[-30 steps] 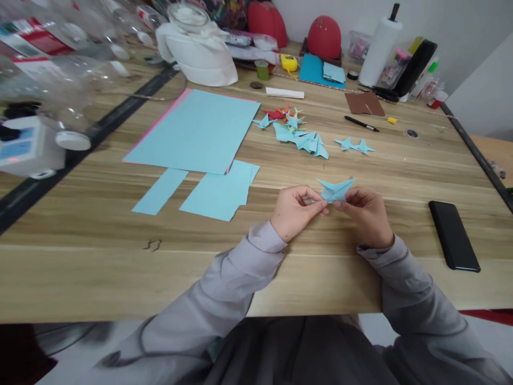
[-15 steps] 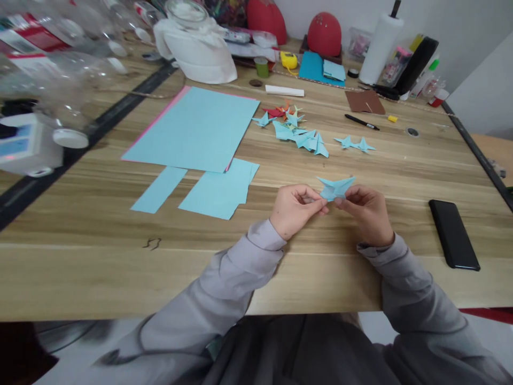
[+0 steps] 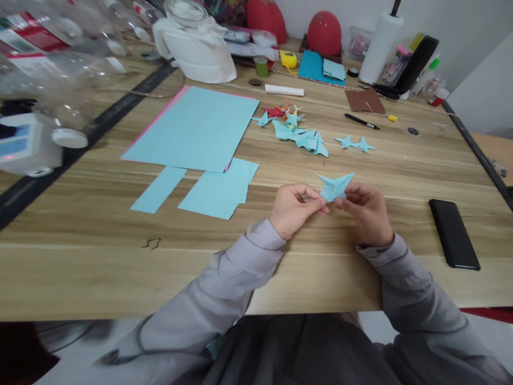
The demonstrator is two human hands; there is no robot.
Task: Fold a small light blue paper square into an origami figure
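A small folded light-blue paper point(image 3: 335, 187) with two pointed tips spread upward is held between both hands above the wooden table. My left hand point(image 3: 298, 209) pinches its lower left corner with thumb and fingers. On the other side, my right hand point(image 3: 366, 211) grips the lower right part, thumb in front and fingers behind. Beyond the hands lie two small blue folded paper pieces point(image 3: 355, 143) and a cluster of blue folded papers point(image 3: 306, 140) with red, orange and yellowish ones.
Large blue sheets point(image 3: 196, 128) lie at the left, with smaller cut pieces point(image 3: 218, 190) below. A black phone point(image 3: 454, 234) rests at the right. Farther back are a black pen point(image 3: 361, 122), brown paper point(image 3: 364, 101) and a yellow tape measure point(image 3: 288, 60). Plastic bottles point(image 3: 70, 123) crowd the far left.
The folded paper's right tip has shifted slightly up and left, and its front shows a little more. Both hands keep their grip in nearly the same place.
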